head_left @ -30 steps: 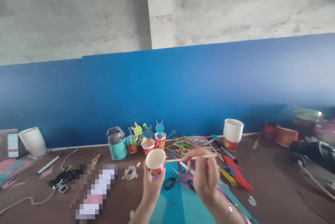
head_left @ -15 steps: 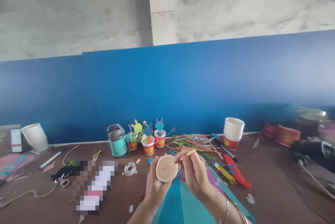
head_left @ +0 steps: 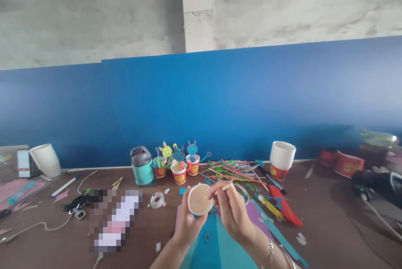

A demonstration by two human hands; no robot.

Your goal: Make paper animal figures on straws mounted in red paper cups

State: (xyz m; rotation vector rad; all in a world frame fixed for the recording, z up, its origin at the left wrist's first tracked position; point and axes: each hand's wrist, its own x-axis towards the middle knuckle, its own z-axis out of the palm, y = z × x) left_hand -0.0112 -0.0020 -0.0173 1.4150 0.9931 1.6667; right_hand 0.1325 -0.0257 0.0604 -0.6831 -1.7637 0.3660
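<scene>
My left hand (head_left: 186,223) is wrapped round a paper cup (head_left: 200,200). The cup's round pale end, with its white rim, faces up toward me; whether this is the mouth or the base I cannot tell. In my right hand (head_left: 231,208) a thin pale stick (head_left: 228,186) is pinched between thumb and fingers, one end pointing at the cup's right edge. Whether that tip touches the cup is unclear. Beneath both hands lie blue and turquoise paper sheets (head_left: 204,254), one with a small drawn circle.
Behind the hands stand small red cups (head_left: 179,173) with paper cat figures, beside a turquoise jar (head_left: 143,169). A tape roll (head_left: 157,200) lies left. To the right are coloured strips (head_left: 232,170), a yellow cutter (head_left: 270,207), red paper (head_left: 285,207) and stacked white cups (head_left: 282,156).
The view has shifted slightly, so the table things sit a little further right. My right hand has turned slightly, and the stick lies flatter. Both hands keep their hold.
</scene>
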